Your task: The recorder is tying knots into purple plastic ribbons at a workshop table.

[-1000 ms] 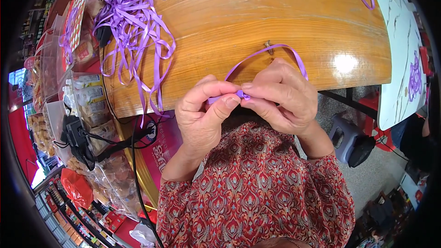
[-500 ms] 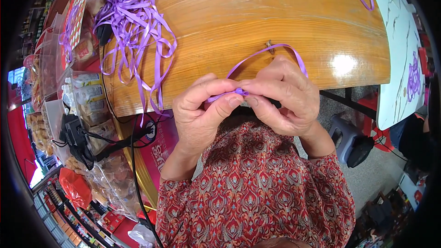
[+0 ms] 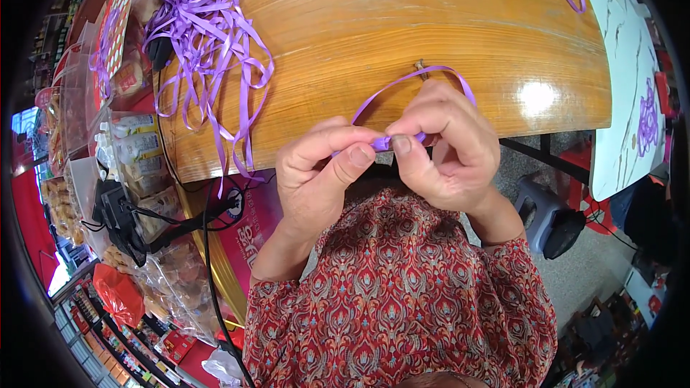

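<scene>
A narrow purple ribbon [image 3: 380,144] is pinched between both hands, just off the near edge of the wooden table [image 3: 345,57]. My left hand [image 3: 316,165] closes thumb and forefinger on one side of a small folded or knotted bit. My right hand [image 3: 453,154] is closed on the other side, its thumb tip pressed against the ribbon. From the hands, the rest of the ribbon arches over the tabletop in a loop. My fingers partly hide the folded bit, so I cannot tell whether it is tied.
A tangled heap of purple ribbons [image 3: 208,29] hangs over the table's left side. Packaged food [image 3: 140,147] and a black clamp-like device [image 3: 118,212] stand at the left. A white marbled table [image 3: 618,86] with more ribbon [image 3: 648,118] is at the right, near a grey stool [image 3: 539,208].
My right thumb has shifted up and right along the ribbon, and the fingertips of both hands are slightly farther apart. The small purple bit between them shows more.
</scene>
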A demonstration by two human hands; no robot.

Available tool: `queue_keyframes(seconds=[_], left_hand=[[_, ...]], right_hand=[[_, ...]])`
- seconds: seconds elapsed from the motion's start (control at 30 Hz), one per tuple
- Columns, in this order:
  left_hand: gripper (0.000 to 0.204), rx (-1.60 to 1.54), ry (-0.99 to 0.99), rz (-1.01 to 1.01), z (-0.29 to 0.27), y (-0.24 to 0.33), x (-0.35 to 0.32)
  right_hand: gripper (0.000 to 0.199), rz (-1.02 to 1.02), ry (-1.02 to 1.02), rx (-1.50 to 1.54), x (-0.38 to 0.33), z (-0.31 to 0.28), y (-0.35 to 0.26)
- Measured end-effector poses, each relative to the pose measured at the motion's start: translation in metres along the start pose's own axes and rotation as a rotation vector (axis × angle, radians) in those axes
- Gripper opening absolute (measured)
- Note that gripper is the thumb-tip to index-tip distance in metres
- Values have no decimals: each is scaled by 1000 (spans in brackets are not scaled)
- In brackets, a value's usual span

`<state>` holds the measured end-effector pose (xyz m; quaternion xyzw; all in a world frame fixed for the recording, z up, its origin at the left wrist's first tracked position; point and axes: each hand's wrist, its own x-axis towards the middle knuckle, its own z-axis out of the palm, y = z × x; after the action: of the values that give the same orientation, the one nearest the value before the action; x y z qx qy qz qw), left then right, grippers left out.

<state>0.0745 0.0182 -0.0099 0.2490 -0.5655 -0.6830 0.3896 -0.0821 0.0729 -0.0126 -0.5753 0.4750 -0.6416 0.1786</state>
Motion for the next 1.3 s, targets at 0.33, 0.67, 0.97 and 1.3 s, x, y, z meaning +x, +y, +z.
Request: queue_keyframes(seconds=[0.33,0.67,0.97,1.3], left_hand=[[15,47,17,23,8,0,6],[11,-166,34,-91,5,-5,-1],[16,-411,75,-322,7,-6,-7],[21,335,-21,160,1,6,6]], right_hand=[[9,51,-2,-28,0,0,-1],[12,-47,35,-74,-4,1,5],[15,-113,65,-107,-5,4,3],[15,-145,63,-154,-5,5,5]])
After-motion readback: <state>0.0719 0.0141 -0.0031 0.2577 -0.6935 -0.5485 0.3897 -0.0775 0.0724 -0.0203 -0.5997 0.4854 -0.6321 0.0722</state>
